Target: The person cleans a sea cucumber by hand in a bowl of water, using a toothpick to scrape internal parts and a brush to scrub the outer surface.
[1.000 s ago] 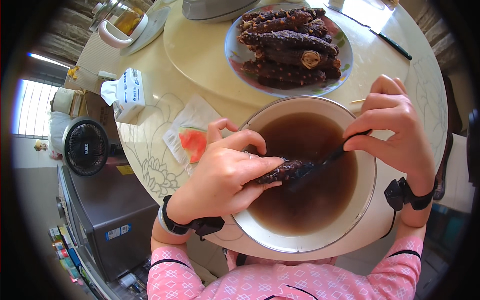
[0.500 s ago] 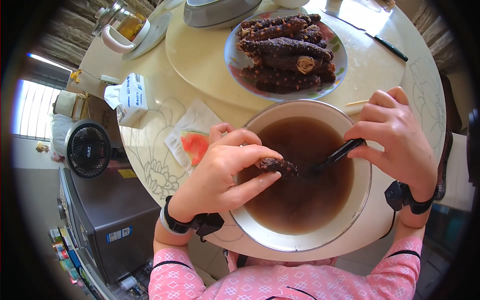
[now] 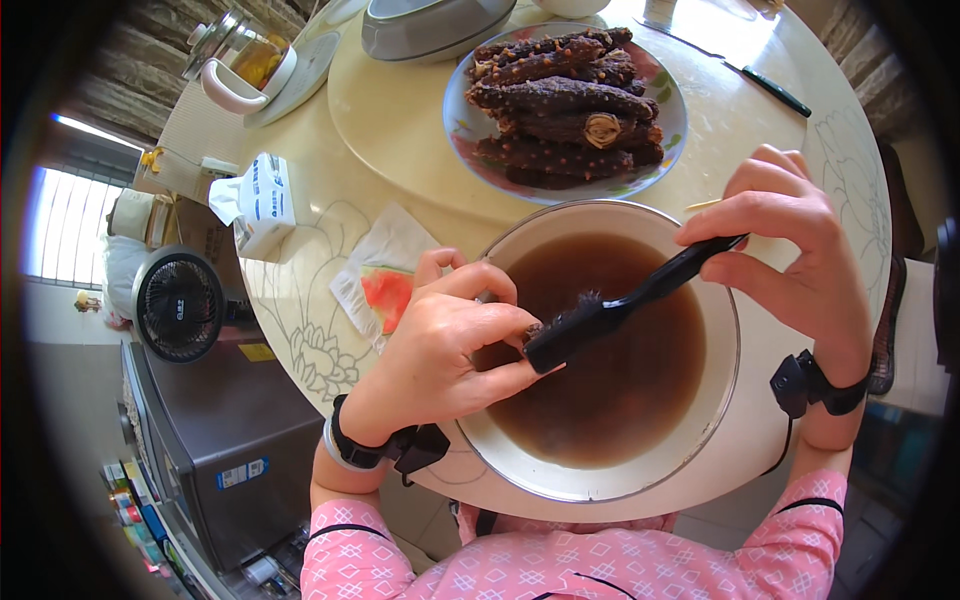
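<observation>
Pink diamond-patterned sleeves, 2 black wristbands with cables.

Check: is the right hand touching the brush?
Touching. Head view shows the right hand with fingers pinching the black brush at its handle end, over the bowl.

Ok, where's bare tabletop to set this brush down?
Bare table lies right of the plate of dark pieces, below the green pen. Another patch sits between the tissue pack and the turntable. Around the bowl it's crowded: both hands and the wrapper.
</observation>
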{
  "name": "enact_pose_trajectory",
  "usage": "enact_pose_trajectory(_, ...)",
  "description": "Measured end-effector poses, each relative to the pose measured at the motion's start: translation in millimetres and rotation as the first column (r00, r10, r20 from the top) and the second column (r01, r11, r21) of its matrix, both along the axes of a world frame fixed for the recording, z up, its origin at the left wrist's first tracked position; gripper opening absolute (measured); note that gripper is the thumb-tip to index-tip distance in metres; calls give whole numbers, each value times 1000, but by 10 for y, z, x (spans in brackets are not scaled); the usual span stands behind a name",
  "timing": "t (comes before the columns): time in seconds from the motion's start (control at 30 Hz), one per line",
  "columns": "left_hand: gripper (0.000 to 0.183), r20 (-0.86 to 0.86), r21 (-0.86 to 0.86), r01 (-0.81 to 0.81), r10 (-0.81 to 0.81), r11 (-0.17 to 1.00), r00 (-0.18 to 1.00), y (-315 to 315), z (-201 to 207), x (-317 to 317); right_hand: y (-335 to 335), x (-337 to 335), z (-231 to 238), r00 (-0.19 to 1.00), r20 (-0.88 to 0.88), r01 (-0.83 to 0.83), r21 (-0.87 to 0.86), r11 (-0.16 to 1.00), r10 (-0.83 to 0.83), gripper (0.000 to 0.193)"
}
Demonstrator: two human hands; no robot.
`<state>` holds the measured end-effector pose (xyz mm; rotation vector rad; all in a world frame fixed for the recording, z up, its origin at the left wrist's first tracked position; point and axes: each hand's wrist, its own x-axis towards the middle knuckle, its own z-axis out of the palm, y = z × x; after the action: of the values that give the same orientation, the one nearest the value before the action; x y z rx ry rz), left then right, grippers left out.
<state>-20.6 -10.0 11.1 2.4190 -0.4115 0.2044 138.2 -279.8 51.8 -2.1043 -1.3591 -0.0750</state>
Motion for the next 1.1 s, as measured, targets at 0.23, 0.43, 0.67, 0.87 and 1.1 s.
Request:
enact_pose_trajectory(0.23,26,-48,-59,20,-23,998,999,49,0,-18,52,57,-115,1000,16,-22,-16,1000,22,25)
enact_pose_trajectory(0.43,29,-49,-65,53,-56,996,997,68,21,-1,27,86,-127,999,-34,-40,40,998,41,25)
enact_pose_trajectory(0.67,37,-80,-98,67,-75,993,994,56,28,-9,99,43,-202,993,-81,-96,-63,993,91,25)
enact_pose_trajectory(0.87,41,-99,-79,79,-87,994,991,48,7,-10,137,-63,-169,981,-178,-62,82,995,76,22)
enact_pose_trajectory(1.1,39,-76,-73,93,-99,993,992,43,-7,-11,66,-6,-137,997,-44,-76,-143,987,70,20)
